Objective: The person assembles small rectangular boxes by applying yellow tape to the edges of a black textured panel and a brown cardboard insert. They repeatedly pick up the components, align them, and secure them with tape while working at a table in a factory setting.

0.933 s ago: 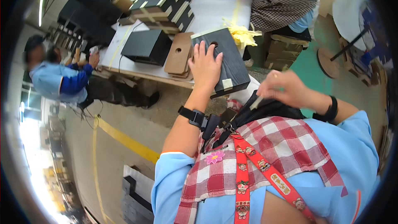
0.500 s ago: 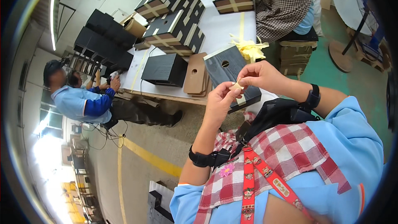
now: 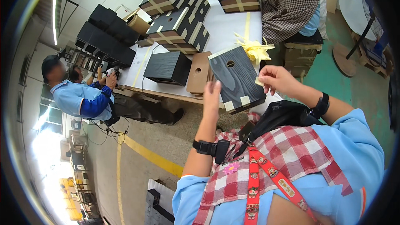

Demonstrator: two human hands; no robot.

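Observation:
A dark wood-grain box (image 3: pixel 236 76) with a round hole in its top lies at the near edge of the table. Two short pieces of cream tape (image 3: pixel 245 100) are stuck along its near edge. My right hand (image 3: pixel 278 80) pinches another small piece of cream tape (image 3: pixel 259 81) between thumb and fingers, at the box's right edge. Beside the box's left edge is my left hand (image 3: pixel 211 96), slightly blurred, its fingers extended with nothing seen in them; whether it touches the box I cannot tell.
Brown boards (image 3: pixel 196 74) and a second black box (image 3: pixel 167 67) stand left of the box. Behind it lies a bunch of yellow tape strips (image 3: pixel 256 50). Taped boxes (image 3: pixel 177 27) are stacked farther back. One co-worker (image 3: pixel 291 10) sits far right; another (image 3: pixel 79 96) stands left.
My hands, together over the box before, have parted: the left moved to the box's left side, the right to its right edge with the tape piece. The box's top now shows more fully.

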